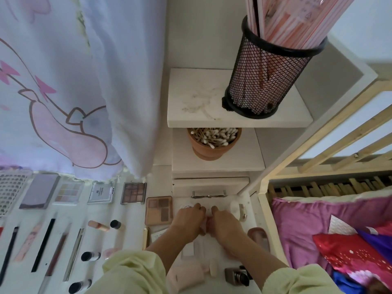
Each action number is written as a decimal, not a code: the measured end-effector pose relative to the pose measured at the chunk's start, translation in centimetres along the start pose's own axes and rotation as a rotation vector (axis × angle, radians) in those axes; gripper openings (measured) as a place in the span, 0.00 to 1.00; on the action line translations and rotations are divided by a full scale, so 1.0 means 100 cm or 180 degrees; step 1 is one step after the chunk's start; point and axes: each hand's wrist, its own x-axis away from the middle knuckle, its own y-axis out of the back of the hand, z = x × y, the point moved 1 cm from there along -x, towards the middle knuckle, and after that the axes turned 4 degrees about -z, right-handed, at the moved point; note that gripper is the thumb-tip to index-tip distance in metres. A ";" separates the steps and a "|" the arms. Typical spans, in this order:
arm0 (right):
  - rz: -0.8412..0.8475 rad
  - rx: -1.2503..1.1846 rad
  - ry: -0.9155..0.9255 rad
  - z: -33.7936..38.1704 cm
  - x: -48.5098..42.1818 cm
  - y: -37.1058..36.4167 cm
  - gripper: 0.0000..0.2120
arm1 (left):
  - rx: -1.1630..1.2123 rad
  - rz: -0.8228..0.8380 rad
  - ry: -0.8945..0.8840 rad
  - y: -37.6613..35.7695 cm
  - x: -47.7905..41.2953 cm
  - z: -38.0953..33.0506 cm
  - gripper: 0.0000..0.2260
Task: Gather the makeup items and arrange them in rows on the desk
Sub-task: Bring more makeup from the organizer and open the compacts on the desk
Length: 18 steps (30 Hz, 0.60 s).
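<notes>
Working at the middle of a white desk [101,211], a person in pale green sleeves brings both hands together. The left hand [188,220] and right hand [226,224] each curl their fingers round a small pink item [205,225] held between them, just above the desktop. Most of it is hidden, so what it is cannot be told.

To the left, makeup already lies in rows. The far row holds a lilac case [40,191], a pastel palette [69,193], a white compact [101,193] and a brown eyeshadow palette [133,193]. A tan palette [159,210] sits just beside the left hand. Nearer rows hold long pencils and brushes – among them a black pencil [43,245] – plus a peach tube [98,225] and a dark-capped bottle [115,224].

Behind the hands, a terracotta pot of cotton swabs [214,145] stands under a shelf bearing a black mesh holder [267,81]. A small camera [238,276] rests near the right forearm.
</notes>
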 end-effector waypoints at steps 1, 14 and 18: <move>-0.0017 -0.0023 -0.0005 0.000 0.000 0.000 0.14 | -0.0007 0.0002 0.0009 0.001 0.000 0.000 0.22; -0.0086 -0.0135 0.0130 -0.002 0.003 -0.006 0.15 | 0.0065 0.0038 -0.0011 0.001 -0.002 0.000 0.23; -0.0111 -0.0240 0.0047 -0.004 0.003 -0.004 0.18 | 0.0098 -0.0017 -0.0016 0.001 -0.002 0.000 0.21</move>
